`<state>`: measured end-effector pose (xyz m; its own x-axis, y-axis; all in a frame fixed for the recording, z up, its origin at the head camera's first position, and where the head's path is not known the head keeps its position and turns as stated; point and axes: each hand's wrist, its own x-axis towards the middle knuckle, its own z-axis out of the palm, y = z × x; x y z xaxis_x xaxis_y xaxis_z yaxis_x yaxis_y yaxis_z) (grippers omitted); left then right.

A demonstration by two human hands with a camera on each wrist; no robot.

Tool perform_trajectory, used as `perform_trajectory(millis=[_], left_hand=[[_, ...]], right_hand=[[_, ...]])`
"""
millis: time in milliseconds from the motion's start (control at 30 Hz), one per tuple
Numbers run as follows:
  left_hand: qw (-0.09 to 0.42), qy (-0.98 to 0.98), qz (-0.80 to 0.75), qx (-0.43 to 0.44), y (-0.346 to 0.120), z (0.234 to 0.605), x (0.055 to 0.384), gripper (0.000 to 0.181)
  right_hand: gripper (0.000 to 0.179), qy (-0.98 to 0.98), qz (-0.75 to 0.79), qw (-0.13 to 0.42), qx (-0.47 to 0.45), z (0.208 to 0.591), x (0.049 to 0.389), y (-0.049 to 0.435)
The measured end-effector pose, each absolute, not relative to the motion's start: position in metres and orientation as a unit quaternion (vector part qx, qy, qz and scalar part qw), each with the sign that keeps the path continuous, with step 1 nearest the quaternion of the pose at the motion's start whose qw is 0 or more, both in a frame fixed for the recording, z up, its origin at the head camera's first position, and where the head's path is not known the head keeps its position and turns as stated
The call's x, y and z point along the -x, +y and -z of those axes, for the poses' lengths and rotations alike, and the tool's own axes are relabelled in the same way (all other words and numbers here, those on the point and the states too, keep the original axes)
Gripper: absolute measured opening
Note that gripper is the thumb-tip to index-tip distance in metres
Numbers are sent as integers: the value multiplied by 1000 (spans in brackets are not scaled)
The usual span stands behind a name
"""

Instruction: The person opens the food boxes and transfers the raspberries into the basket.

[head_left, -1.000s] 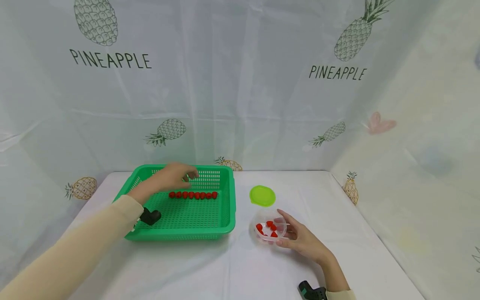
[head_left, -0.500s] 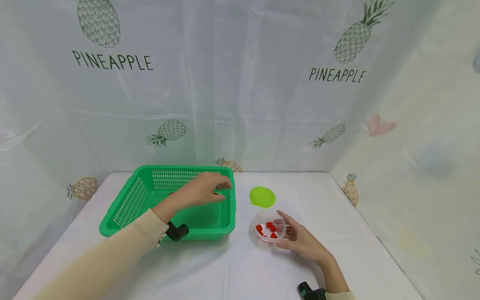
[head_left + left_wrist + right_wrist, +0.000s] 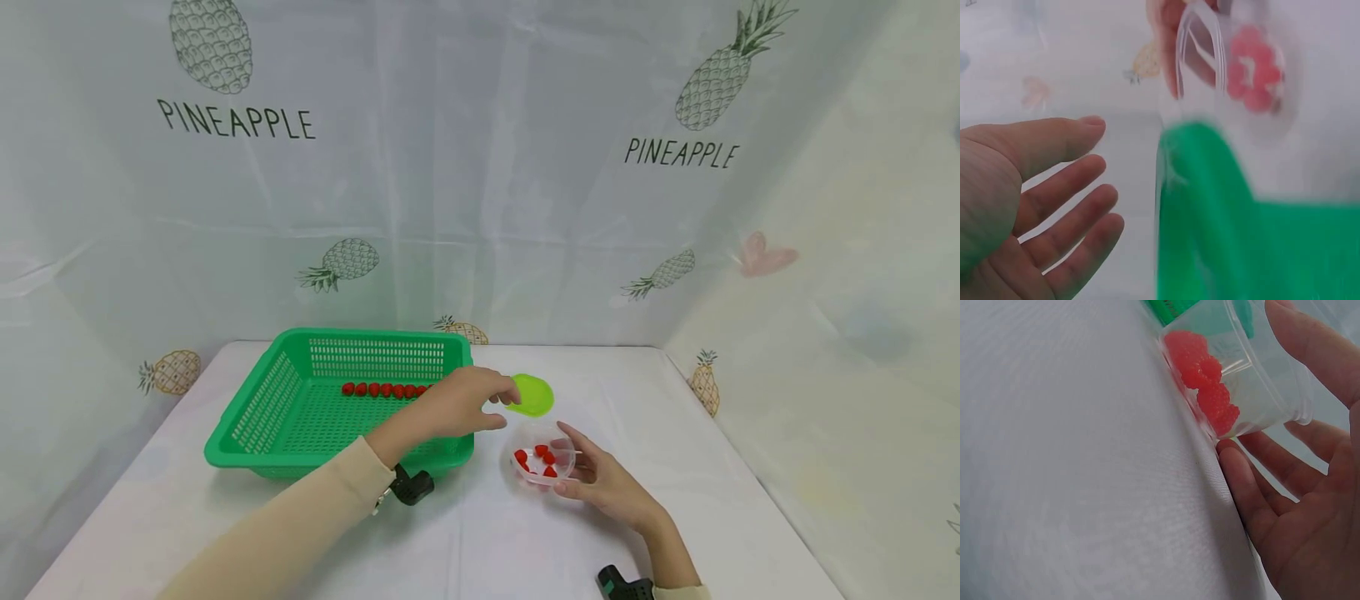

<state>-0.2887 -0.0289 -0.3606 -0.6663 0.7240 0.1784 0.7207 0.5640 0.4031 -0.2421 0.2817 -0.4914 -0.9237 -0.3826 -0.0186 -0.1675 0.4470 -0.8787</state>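
Observation:
My left hand (image 3: 467, 404) is over the right rim of the green basket (image 3: 258, 408), fingers apart and loosely bent, holding nothing. In the left wrist view, its thumb and fingers (image 3: 1079, 187) are spread with nothing between them. My right hand (image 3: 611, 483) holds a small clear plastic container (image 3: 534, 431) from its right side, thumb and fingers around the wall. Several red raspberries (image 3: 1200, 369) lie at the bottom of that container, which stands on the table. Inside the basket, more raspberries (image 3: 375, 390) form a row near the back; my left arm covers the row's right end.
A light green lid (image 3: 536, 396) lies on the white tablecloth (image 3: 600, 375) behind the container, its left edge partly covered by my left hand. A white curtain (image 3: 465, 167) printed with pineapples hangs behind the table.
My left hand has moved right, from above the row of raspberries to beyond the basket's right rim beside the lid. The right hand and the container have stayed in place.

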Motion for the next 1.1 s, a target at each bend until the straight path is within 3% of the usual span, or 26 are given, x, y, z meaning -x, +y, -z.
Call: perform_trajectory(millis=[433, 1100], left_hand=[[10, 907, -168, -386, 14, 385, 284, 23], [106, 929, -124, -332, 42, 406, 299, 18]], right_hand=[[92, 847, 497, 104, 160, 491, 244, 281], [93, 849, 491, 105, 165, 494, 244, 282]])
